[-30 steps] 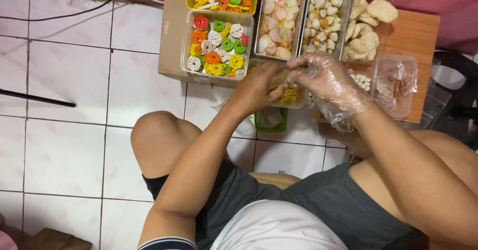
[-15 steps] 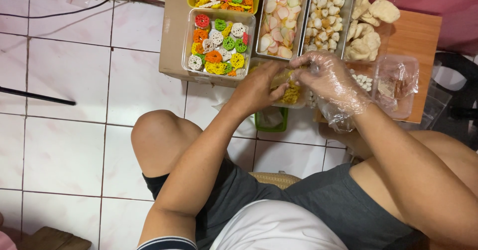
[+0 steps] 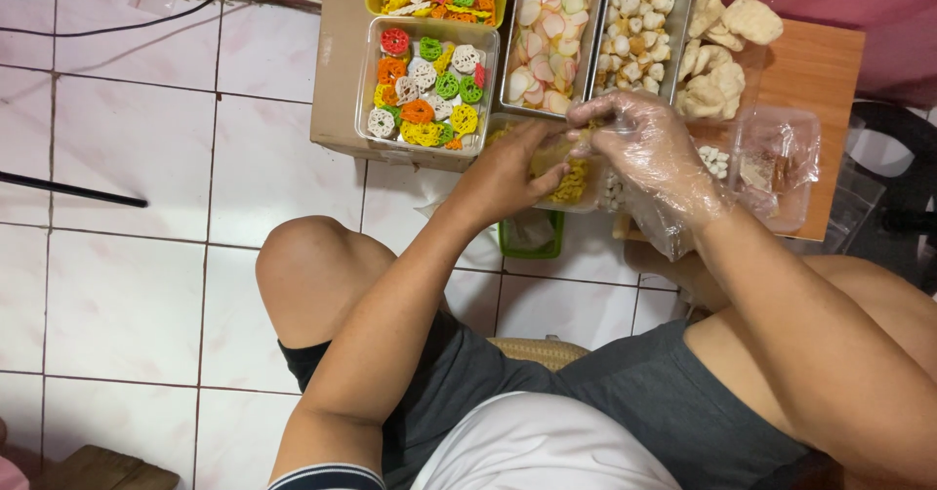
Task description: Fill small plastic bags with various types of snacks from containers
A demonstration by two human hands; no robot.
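A small clear bag of yellow crackers is held between both hands, just in front of the trays. The bare left hand is closed around the bag's left side, its thumb pressed toward the crackers. The right hand, covered by a loose plastic glove, is pinched at the bag's top edge; what exactly lies between its fingertips cannot be told, since the film and the glove blur together there.

Beyond the hands, a clear tub of round coloured crackers is set on a cardboard box. Beside it, two metal trays are placed: one with pink-and-white slices, one with small pale pieces. Large pale puffs are piled on a wooden board, near an open clear box. A green container is seen on the tiled floor below the bag.
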